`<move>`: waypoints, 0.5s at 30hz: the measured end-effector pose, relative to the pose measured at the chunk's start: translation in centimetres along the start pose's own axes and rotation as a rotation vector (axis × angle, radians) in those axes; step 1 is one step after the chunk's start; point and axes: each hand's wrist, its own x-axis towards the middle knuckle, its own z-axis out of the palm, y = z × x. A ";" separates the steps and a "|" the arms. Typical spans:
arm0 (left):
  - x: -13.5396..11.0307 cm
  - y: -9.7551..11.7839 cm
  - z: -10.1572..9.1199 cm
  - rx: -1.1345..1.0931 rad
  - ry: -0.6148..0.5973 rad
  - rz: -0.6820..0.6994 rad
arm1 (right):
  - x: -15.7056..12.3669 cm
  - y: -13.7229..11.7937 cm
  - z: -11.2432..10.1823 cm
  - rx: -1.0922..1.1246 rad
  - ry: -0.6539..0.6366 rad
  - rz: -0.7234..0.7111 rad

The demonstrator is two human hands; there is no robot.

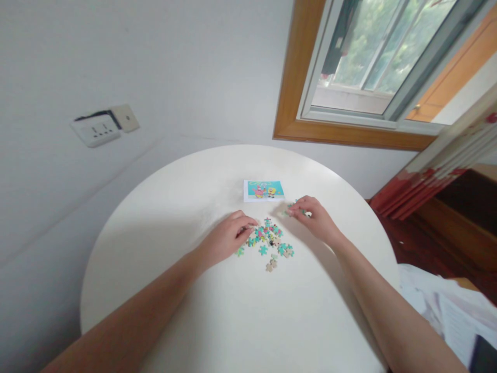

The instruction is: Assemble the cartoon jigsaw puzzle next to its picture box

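Observation:
A loose pile of small jigsaw puzzle pieces (263, 250), mostly teal with some pink and yellow, lies mid-table; several show their tan backs. My left hand (225, 235) is at the pile's left edge, thumb and fingers closed on what looks like a puzzle piece, mostly hidden by the fingers. To the right of the pile, my right hand (315, 217) pinches a puzzle piece at its fingertips, with more pieces partly covered beneath it. Behind the pile lies a picture card (277, 188) with a pink and a yellow cartoon figure on teal.
The round white table (155, 223) stands against a pale wall with a socket plate (99, 129) on the left. A wood-framed window (287, 122) is at the upper right, beside a red and cream curtain (404, 184). White papers (446, 305) lie beyond the table's right edge.

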 end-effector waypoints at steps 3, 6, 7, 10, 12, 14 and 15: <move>0.0 -0.1 0.0 -0.006 0.001 -0.001 | 0.8 2.9 0.2 -0.178 0.101 0.189; 0.0 -0.2 0.1 -0.016 0.001 -0.003 | 0.7 4.1 0.2 -0.353 0.116 0.271; 0.1 -0.3 0.1 -0.017 -0.001 -0.002 | 0.6 4.2 0.1 -0.399 0.113 0.284; 0.0 -0.5 0.1 -0.014 0.001 0.009 | 0.2 3.9 -0.8 -0.474 0.082 0.295; 0.0 -0.6 0.2 -0.010 0.006 0.018 | -0.1 3.7 -1.4 -0.484 0.029 0.283; 0.0 -0.6 0.2 -0.007 0.008 0.020 | -0.3 3.4 -1.7 -0.490 -0.029 0.272; 0.0 -0.6 0.2 -0.007 0.006 0.018 | -0.4 3.2 -1.7 -0.497 -0.052 0.272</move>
